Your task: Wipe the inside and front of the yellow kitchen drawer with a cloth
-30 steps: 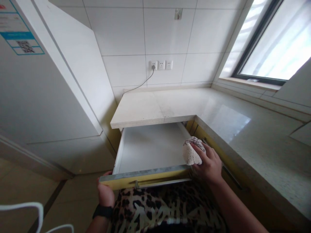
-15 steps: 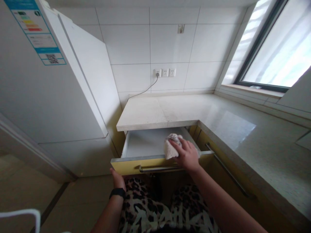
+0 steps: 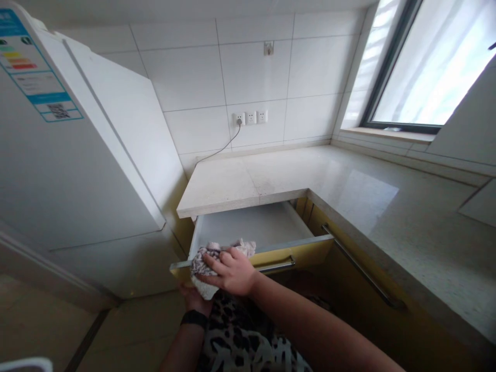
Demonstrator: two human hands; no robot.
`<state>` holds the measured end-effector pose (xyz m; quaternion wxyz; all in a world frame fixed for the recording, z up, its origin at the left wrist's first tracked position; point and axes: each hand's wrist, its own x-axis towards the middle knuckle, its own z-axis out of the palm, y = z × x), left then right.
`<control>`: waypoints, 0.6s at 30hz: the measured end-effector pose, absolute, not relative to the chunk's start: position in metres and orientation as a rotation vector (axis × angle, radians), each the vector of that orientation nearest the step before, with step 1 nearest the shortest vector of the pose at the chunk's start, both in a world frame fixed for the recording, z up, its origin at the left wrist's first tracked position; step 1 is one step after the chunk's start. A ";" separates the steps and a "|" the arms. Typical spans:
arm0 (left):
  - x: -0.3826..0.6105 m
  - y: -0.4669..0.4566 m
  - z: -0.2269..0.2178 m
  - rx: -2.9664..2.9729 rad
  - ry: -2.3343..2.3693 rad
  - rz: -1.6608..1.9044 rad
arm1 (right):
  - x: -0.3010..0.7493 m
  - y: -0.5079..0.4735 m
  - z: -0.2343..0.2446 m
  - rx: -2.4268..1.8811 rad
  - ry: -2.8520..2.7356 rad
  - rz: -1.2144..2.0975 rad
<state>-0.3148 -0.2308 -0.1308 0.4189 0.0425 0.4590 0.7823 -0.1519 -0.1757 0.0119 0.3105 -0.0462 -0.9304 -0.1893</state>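
Observation:
A drawer (image 3: pixel 267 219) with a yellow front and pale grey inside is pulled out from under the counter. My right hand (image 3: pixel 232 271) presses a brown-and-white patterned cloth (image 3: pixel 205 263) over the left part of the drawer's front panel and its top edge. The fingers bend over the cloth, and part of it sticks out beyond them. Below the panel's left corner, my left hand (image 3: pixel 197 301) grips the drawer front from underneath; the cloth and panel hide most of its fingers. A metal bar handle (image 3: pixel 277 264) shows right of my right hand.
A pale stone countertop (image 3: pixel 279 165) runs above the drawer and along the right, over a yellow cabinet with a long bar handle (image 3: pixel 362 266). A white refrigerator (image 3: pixel 93 155) stands at left. A cord (image 3: pixel 220 150) runs from the wall sockets (image 3: pixel 250 118) down behind the counter.
My right hand has moved the cloth leftwards along the drawer front to its left end. My left hand stays at the left corner, now partly covered. The view has shifted slightly right.

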 end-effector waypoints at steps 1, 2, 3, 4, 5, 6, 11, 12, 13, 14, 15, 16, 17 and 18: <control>-0.317 -0.232 -0.133 0.039 1.108 1.982 | -0.133 -0.173 0.009 -0.155 -2.454 -0.504; -0.319 -0.233 -0.136 -0.034 1.063 2.008 | -0.111 -0.169 0.005 -0.226 -2.450 -0.500; -0.322 -0.234 -0.138 -0.103 1.022 2.031 | -0.087 -0.164 0.002 -0.324 -2.443 -0.490; -0.324 -0.233 -0.141 -0.157 0.988 2.048 | -0.060 -0.159 -0.001 -0.426 -2.439 -0.488; -0.325 -0.233 -0.143 -0.190 0.966 2.057 | -0.033 -0.154 -0.004 -0.532 -2.406 -0.504; -0.327 -0.232 -0.146 -0.196 0.956 2.064 | -0.006 -0.149 -0.007 -0.652 -2.370 -0.531; -0.328 -0.231 -0.153 -0.188 0.886 2.063 | 0.077 -0.141 -0.023 -1.115 -2.128 -0.555; -0.328 -0.231 -0.152 -0.185 0.881 2.061 | 0.076 -0.144 -0.026 -1.145 -2.106 -0.524; -0.327 -0.231 -0.150 -0.182 0.880 2.060 | 0.070 -0.149 -0.030 -1.148 -2.104 -0.492; -0.326 -0.231 -0.148 -0.176 0.880 2.061 | 0.058 -0.154 -0.032 -1.132 -2.116 -0.464; -0.326 -0.231 -0.145 -0.174 0.886 2.064 | 0.042 -0.159 -0.034 -1.085 -2.147 -0.442; -0.326 -0.231 -0.143 -0.171 0.894 2.067 | 0.022 -0.165 -0.035 -1.019 -2.191 -0.437; -0.326 -0.230 -0.142 -0.171 0.904 2.065 | 0.000 -0.170 -0.035 -0.938 -2.246 -0.432; -0.326 -0.230 -0.142 -0.166 0.917 2.059 | -0.023 -0.175 -0.035 -0.845 -2.293 -0.412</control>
